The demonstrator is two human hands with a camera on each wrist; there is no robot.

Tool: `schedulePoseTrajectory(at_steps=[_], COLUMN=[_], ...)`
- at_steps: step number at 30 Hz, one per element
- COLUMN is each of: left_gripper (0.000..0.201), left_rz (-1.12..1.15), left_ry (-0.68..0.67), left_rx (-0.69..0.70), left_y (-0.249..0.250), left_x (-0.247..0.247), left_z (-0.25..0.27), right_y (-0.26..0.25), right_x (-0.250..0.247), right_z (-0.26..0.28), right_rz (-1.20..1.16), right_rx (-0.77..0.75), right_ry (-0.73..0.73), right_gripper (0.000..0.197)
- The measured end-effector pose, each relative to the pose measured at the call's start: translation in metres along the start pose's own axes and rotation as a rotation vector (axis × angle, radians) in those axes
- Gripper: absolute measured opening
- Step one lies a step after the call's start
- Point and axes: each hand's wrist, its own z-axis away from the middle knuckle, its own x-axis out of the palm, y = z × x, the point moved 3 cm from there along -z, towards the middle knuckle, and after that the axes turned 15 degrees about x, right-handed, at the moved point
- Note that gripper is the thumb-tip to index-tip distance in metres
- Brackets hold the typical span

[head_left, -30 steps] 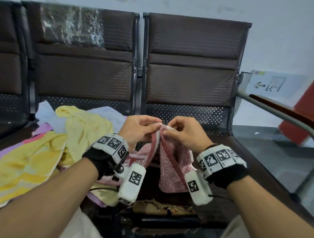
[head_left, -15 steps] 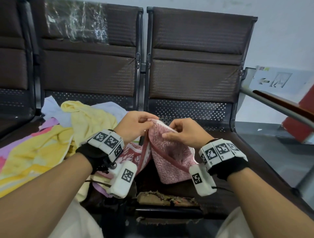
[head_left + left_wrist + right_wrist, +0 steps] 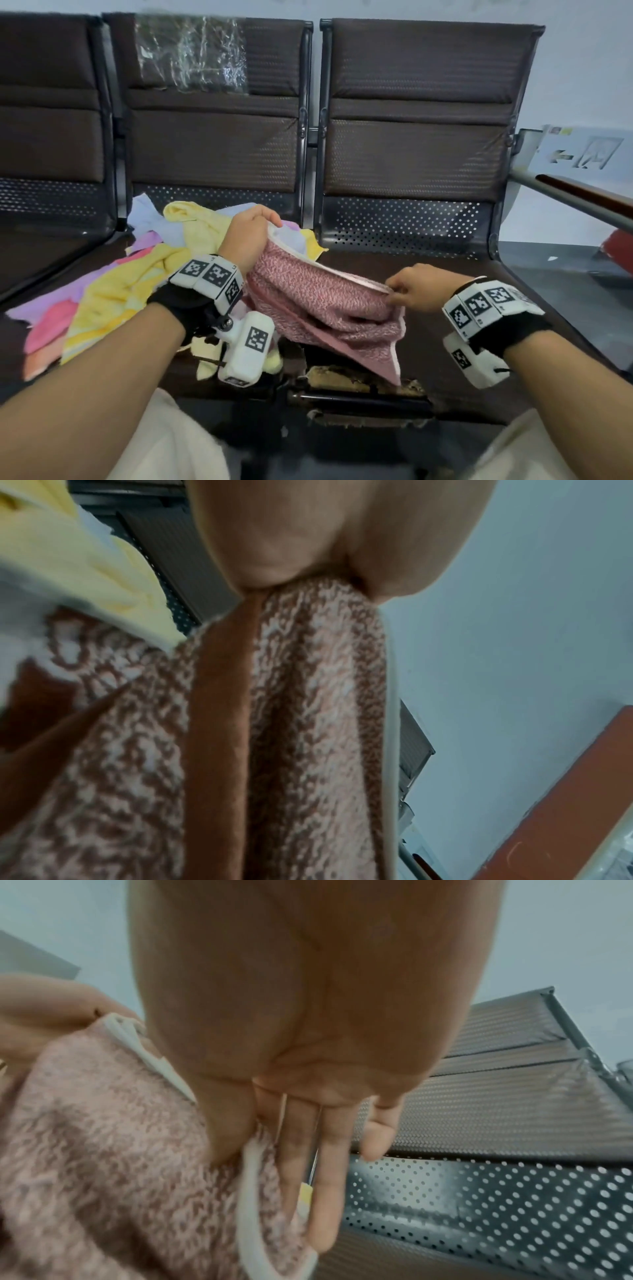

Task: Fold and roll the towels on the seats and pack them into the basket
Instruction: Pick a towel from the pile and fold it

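Pink towel (image 3: 322, 301) edge pinched between both hands, left (image 3: 246, 240) and right (image 3: 416, 287).

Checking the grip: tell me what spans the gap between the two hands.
The pink towel's white-trimmed edge runs from the left hand to the right hand, pinched by both; the head view shows it.

Row of dark brown padded waiting seats (image 3: 418, 113) with perforated metal backs, clear plastic wrap (image 3: 191, 51) on one backrest, against a pale wall (image 3: 582, 68); grey floor (image 3: 548, 274) at right.
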Motion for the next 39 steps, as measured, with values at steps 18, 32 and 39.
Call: schedulePoseTrajectory(at_steps=[18,32,39], left_gripper=[0.026,0.025,0.026], left_rz=[-0.067,-0.331,-0.388], left_ry=[0.074,0.255,0.230], left_rx=[0.154,0.208,0.135], left_y=[-0.005,-0.005,-0.010], left_x=[-0.017,-0.032,-0.025], left_z=[0.005,0.013,0.018], right_y=[0.006,0.050,0.034], right_x=[-0.043,-0.012,-0.006], right_z=[0.029,0.065,0.062], right_rz=[-1.085,-0.068,-0.586], right_rx=[-0.176,0.101,-0.034], right_ry=[0.335,0.075,0.234], right_gripper=[0.022,0.034,0.003])
